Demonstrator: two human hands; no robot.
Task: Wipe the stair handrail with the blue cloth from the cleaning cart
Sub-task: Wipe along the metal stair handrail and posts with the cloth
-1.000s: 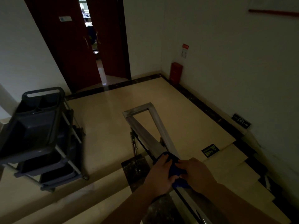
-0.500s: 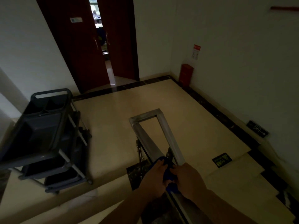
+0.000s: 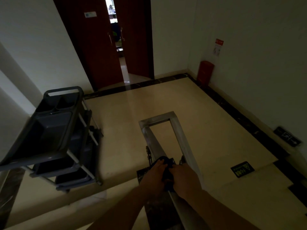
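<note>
The metal stair handrail (image 3: 152, 140) runs from a squared loop end on the landing back toward me, in the lower middle of the head view. A dark blue cloth (image 3: 166, 165) is bunched around the rail. My left hand (image 3: 154, 175) grips the cloth from the left side and my right hand (image 3: 183, 179) grips it from the right, both closed over the rail. Most of the cloth is hidden under my fingers. The grey cleaning cart (image 3: 54, 130) stands on the landing to the left, apart from my hands.
Steps (image 3: 249, 193) drop away at the lower right and lower left. A dark red double door (image 3: 106, 47) stands ajar at the back. A red box (image 3: 205, 73) sits against the right wall. The stairwell is dim.
Both hands with the cloth have slid along the handrail toward its looped end. The camera has moved forward, bringing the cart and door further to the right.
</note>
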